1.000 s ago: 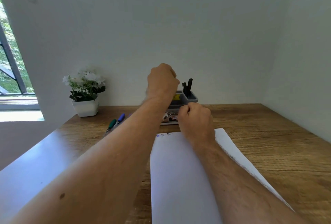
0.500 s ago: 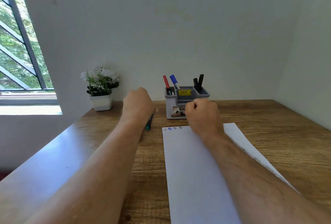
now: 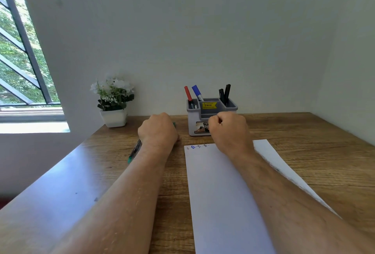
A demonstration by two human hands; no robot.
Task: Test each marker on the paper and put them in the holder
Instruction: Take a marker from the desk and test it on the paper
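Room: pale wall across the upper frame, a barred window (image 3: 22, 54) at the far left with green foliage behind it.
Surface: wooden desk (image 3: 304, 152) filling the lower half; its left part shows a glossy reflection.
Paper: white sheet (image 3: 221, 192) running from the lower centre up to mid-frame, with small scribbles – one blue – along its top-left edge.
Holder: grey desk organiser (image 3: 212, 116) just above centre against the wall, a yellow price sticker on its front.
Markers in holder: red marker (image 3: 188, 93) and blue marker (image 3: 197, 92) lean in the left compartment; two black markers (image 3: 224, 93) stand in the right one.
Left hand: left hand (image 3: 158, 130) sits at mid-frame left of the paper, fingers curled down over a green marker (image 3: 135, 151) – the barrel sticks out below the wrist toward lower left, and a green tip shows past the knuckles. Whether the marker is lifted off the desk cannot be told.
Right hand: right hand (image 3: 229, 130) is a closed fist over the paper's top edge, just in front of the holder; nothing visible in it.
Plant: white-flowered plant in a white pot (image 3: 113, 101), left of the holder by the wall.
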